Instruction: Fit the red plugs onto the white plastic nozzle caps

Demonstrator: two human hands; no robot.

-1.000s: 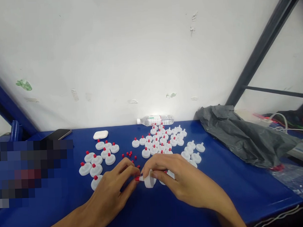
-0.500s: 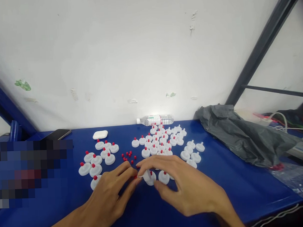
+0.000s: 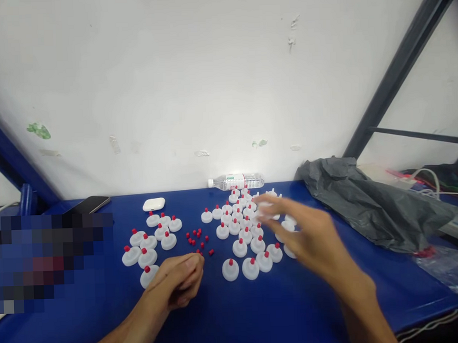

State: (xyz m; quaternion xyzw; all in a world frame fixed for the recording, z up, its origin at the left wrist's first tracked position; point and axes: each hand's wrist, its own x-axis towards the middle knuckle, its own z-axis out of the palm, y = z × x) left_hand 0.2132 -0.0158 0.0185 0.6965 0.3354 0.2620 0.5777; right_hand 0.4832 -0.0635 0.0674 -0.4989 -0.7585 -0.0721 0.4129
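Observation:
My left hand (image 3: 185,280) is closed in a loose fist over the near part of the table, just in front of several loose red caps (image 3: 194,242). Whatever it holds, if anything, is hidden. My right hand (image 3: 314,233), smeared by motion, reaches over the right side of the cluster, with its fingertips pinched around a white round piece (image 3: 266,208). White disc-shaped pieces with red-capped nozzles (image 3: 250,269) stand between and beyond the hands, and another group (image 3: 144,257) stands at left. Uncapped white pieces (image 3: 287,224) are partly hidden behind my right hand.
A clear plastic bottle (image 3: 237,181) lies along the wall. A white case (image 3: 154,204) and a dark phone (image 3: 88,205) lie at the back left of the blue table (image 3: 226,321). Grey plastic sheeting (image 3: 373,206) covers the right side. Part of the left is pixelated.
My right hand has moved right and away from me, leaving my left hand. My left hand has drawn slightly back and curled closed. Capped pieces and a loose red cap are uncovered.

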